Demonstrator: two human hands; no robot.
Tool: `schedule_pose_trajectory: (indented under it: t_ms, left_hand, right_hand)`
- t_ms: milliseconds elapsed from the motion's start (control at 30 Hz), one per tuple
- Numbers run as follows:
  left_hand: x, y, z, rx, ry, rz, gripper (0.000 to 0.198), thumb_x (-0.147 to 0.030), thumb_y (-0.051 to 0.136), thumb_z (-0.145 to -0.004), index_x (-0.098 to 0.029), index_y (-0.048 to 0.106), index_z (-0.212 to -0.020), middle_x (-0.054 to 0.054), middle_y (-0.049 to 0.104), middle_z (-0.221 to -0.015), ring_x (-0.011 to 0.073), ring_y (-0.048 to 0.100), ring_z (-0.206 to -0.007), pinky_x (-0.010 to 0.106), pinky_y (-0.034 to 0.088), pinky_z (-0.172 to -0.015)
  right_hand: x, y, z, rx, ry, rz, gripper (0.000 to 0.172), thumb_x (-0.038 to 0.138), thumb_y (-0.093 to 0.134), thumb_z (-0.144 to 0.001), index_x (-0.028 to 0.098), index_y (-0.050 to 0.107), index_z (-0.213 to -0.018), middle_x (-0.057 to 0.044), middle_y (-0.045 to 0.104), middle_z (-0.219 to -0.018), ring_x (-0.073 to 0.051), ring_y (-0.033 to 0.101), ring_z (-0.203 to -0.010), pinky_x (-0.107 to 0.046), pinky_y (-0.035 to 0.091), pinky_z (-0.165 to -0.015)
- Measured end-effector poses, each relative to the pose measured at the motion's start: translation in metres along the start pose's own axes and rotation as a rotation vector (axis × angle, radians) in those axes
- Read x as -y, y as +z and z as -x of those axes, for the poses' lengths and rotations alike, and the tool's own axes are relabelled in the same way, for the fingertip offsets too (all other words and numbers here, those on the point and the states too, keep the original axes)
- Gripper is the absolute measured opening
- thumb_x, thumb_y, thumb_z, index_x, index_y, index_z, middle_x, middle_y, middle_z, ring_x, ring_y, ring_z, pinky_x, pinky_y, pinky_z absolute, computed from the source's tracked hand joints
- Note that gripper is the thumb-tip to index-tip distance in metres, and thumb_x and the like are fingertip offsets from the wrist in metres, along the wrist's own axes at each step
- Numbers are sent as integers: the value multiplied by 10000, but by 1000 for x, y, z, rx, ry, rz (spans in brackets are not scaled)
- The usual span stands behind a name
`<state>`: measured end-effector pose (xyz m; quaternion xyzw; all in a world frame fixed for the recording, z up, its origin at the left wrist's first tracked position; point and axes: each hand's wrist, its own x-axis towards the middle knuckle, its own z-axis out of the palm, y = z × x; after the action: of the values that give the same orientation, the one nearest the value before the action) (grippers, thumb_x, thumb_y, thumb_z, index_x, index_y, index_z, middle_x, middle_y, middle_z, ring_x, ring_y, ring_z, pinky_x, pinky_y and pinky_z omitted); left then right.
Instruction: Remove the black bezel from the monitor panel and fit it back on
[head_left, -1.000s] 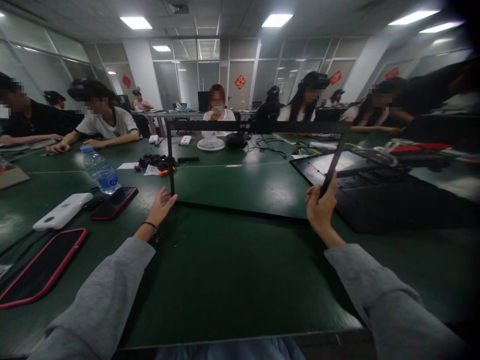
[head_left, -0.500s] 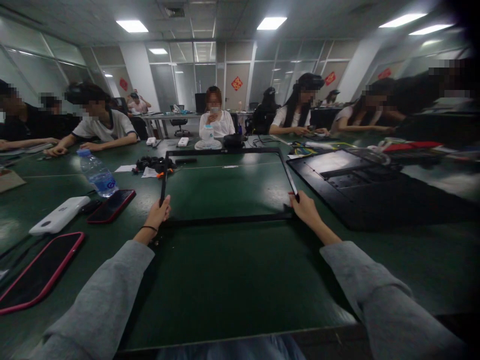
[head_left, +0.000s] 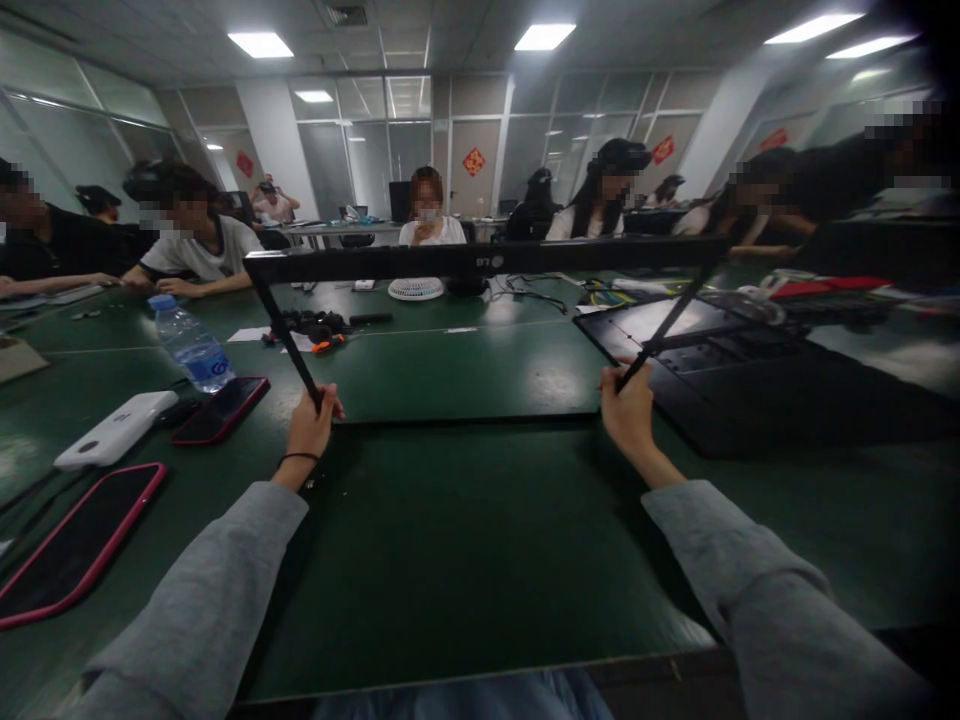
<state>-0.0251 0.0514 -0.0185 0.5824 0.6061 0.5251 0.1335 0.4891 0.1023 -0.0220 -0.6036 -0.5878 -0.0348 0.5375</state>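
Note:
A black monitor bezel [head_left: 375, 260], an empty rectangular frame with an upside-down LG logo on its upper bar, is held up over the green table [head_left: 480, 560]. My left hand [head_left: 310, 425] is closed round its left side bar. On the opposite side bar, my right hand [head_left: 628, 408] keeps a closed grip. The logo bar is raised and nearer to me, while the thin bar lies lower, between my hands. To the right of my right hand lies a large black monitor back panel [head_left: 780, 385], flat on the table.
At left are a water bottle [head_left: 193, 345], a white power bank [head_left: 116, 430], a dark phone [head_left: 220, 411] and a pink-edged phone [head_left: 82, 545]. A white fan [head_left: 416, 289] and black cables [head_left: 532, 292] sit farther back. Several people sit around the table.
The bezel has tipped: its far bar has swung up and towards me, now showing the logo on its face. Both hands have turned with it and kept their hold.

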Motion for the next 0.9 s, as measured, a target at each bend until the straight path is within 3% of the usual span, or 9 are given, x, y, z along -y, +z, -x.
schedule_pose_trajectory:
  t_ms: [267,567,733,900]
  left_hand:
    - [7,4,-4,70,-68,148,530,-717,541,-818,-206,517,-955,22,692,-728,188,678,-733,358,528,-794]
    - [16,10,-6,146,-137,253,412,-547,608,-830,-202,472,-1011,-1,675,-730,182,675,-701,370,538,-769]
    - [10,4,-2,96,-74,72,416,-511,519,-896,-196,481,-1166,-35,629,-659,182,654,-636,351,511,-724]
    - [9,1,-1,133,-92,-129,406,-434,454,-909,-187,524,-1223,-20,644,-654,194,634,-609,333,471,-671]
  right_hand:
    - [-12,10,2,189,87,-32,352,410,439,-907,188,455,-1181,-88,674,-834,-269,677,-800,-427,518,-802]
    - [-25,14,0,288,144,-10,282,395,513,-840,217,480,-1056,-91,682,-862,-271,681,-804,-435,514,-815]
    - [-14,8,2,234,121,-26,356,481,387,-946,198,518,-1116,-72,670,-771,-259,664,-734,-410,499,-776]
    - [-15,8,4,177,107,120,436,469,421,-929,185,561,-1228,-87,664,-750,-281,632,-682,-413,482,-718]
